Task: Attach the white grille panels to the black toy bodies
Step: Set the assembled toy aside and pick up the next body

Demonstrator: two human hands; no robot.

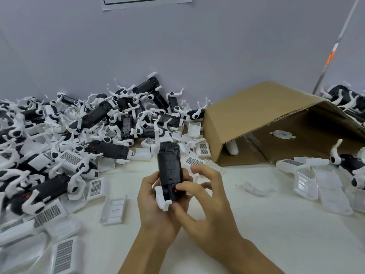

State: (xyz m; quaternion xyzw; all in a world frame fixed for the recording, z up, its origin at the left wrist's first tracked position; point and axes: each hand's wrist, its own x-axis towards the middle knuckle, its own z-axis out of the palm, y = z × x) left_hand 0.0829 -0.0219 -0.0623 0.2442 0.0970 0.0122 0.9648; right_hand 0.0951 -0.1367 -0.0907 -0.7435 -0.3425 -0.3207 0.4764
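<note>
I hold one black toy body (170, 168) upright over the table's middle, its white legs sticking out at top and bottom. My left hand (156, 202) cups it from the left and below. My right hand (205, 196) grips its lower right side, thumb beside a small red dot. No white grille panel is on the side facing me. Loose white grille panels (95, 187) lie around, one with its mesh up just left of my hands, another (192, 161) just behind the held body.
A large heap of black toy bodies with white legs (94, 119) fills the left and back of the table. A tipped cardboard box (276, 123) lies open at the right. Clear plastic trays (307, 184) and more toys sit at the far right.
</note>
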